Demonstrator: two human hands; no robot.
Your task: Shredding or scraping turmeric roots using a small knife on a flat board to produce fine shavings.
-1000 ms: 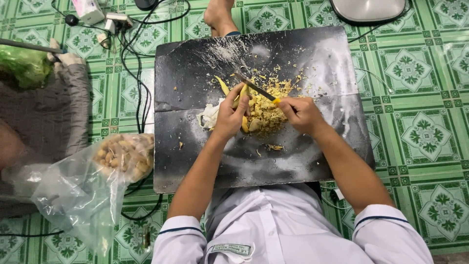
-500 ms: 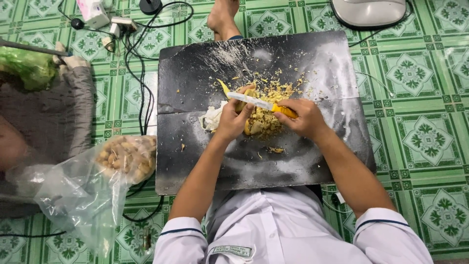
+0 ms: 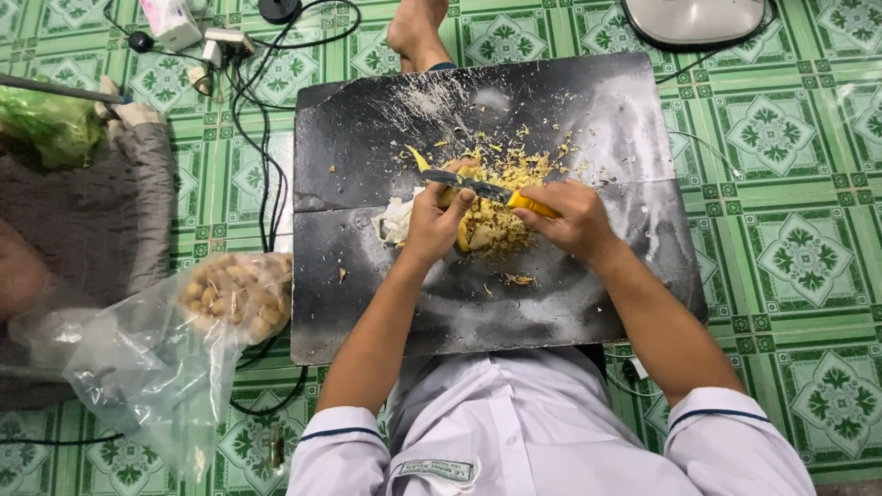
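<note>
On the dark board (image 3: 570,294), the right hand (image 3: 571,219) is gripping a yellow-handled knife (image 3: 487,191), while the left hand (image 3: 439,220) is pinching a small root (image 3: 478,237) beside the shavings pile (image 3: 514,170). Peeling seems underway; the next stroke needs a steady grip.

Packaging I can spot: a clear plastic bag (image 3: 175,340) of pale round pieces lying left of the board, and a small white-and-pink box (image 3: 170,20) at the top-left edge.

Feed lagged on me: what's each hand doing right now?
Left hand: closed on a yellow piece of food over the dark board.
Right hand: closed on the yellow-handled knife.
</note>
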